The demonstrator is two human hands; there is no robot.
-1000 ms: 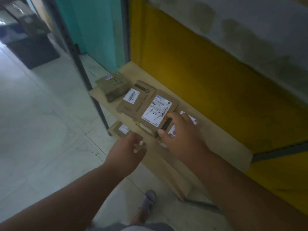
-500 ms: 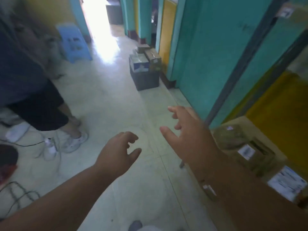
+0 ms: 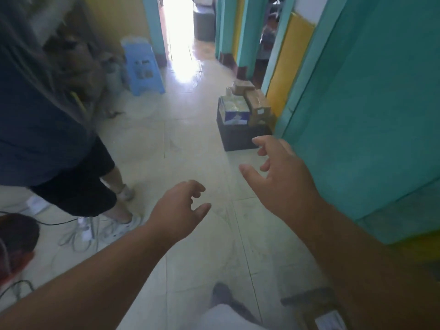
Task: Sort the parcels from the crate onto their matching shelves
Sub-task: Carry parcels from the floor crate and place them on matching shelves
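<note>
Crate ahead on floor; left hand, right hand outstretched, grips loosely curled, empty.

Indoor corridor of a building used for parcel handling, not a purpose-built warehouse. Pale tiled floor; teal-painted walls with yellow panels; bright doorway at far end. Dark crate stacked with cardboard parcels against the wall. Blue plastic stool, loose cables on floor.
</note>
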